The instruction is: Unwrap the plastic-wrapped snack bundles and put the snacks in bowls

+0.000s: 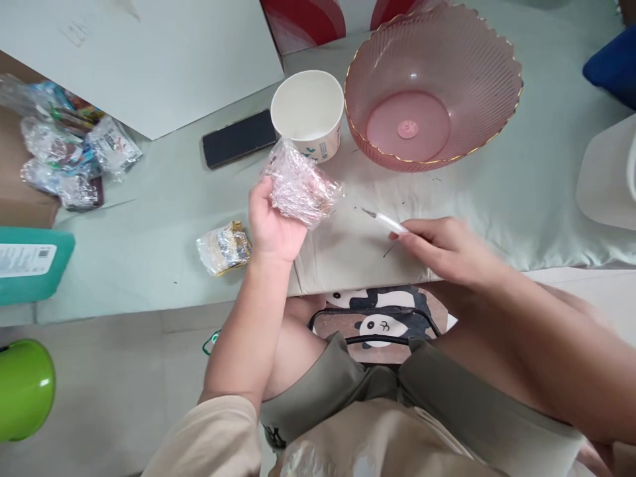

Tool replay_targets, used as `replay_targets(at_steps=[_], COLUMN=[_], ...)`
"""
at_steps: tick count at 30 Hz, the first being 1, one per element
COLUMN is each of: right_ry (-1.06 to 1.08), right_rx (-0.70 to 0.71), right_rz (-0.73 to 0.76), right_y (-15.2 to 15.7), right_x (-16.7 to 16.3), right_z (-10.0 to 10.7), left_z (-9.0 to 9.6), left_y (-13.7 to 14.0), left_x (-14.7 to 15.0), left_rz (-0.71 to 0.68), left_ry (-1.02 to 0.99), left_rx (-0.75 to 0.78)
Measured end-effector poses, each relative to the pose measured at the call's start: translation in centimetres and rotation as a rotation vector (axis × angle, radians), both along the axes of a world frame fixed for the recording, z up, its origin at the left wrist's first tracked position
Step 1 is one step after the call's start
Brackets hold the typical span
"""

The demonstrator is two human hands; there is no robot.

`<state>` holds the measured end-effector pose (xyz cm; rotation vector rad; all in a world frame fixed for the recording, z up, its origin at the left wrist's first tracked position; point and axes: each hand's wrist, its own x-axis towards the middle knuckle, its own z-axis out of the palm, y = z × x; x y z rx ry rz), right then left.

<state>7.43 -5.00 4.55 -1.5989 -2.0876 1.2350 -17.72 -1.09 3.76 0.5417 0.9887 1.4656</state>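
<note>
A crinkled bundle of clear plastic wrap (303,189) with something reddish inside is gripped in my left hand (278,228), raised over the table just in front of a white paper tub (311,112). What exactly the wrap encloses I cannot make out. Between the fingers of my right hand (447,245) is a white craft knife (390,222), its pointed blade aimed left toward the bundle but apart from it. On the cloth to the left of my left hand lies a small plastic-wrapped packet (226,248) with gold and dark parts.
A pink ribbed bowl (432,73) with a gold rim stands behind the knife. A black phone (238,139) lies beside the tub. Wrapped packets (64,146) pile up at left by a white box (163,59). A teal box (34,265) sits at the near left edge; a white container (606,172) is at right.
</note>
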Motion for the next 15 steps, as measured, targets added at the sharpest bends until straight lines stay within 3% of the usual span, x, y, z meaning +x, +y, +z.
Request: replay_targets(at_steps=[3, 8, 12, 15], right_ry=[-0.249, -0.561, -0.510, -0.292], right_rx=[0.273, 0.399, 0.605, 0.748], right_rz=[-0.133, -0.391, -0.442, -0.268], right_y=[0.4, 0.4, 0.1, 0.3], right_x=[2.1, 3.4, 2.5, 1.1], right_z=[-0.7, -0.8, -0.7, -1.0], left_z=[-0.7, -1.7, -1.8, -1.5], left_y=[-0.3, -1.6, -2.0, -1.7], left_x=[0.3, 0.9, 0.4, 0.0], left_rz=[0.002, -0.147, -0.242, -0.278], left_ry=[0.058, 0.176, 0.517, 0.753], left_rx=[-0.023, -0.060, 0.025, 0.147])
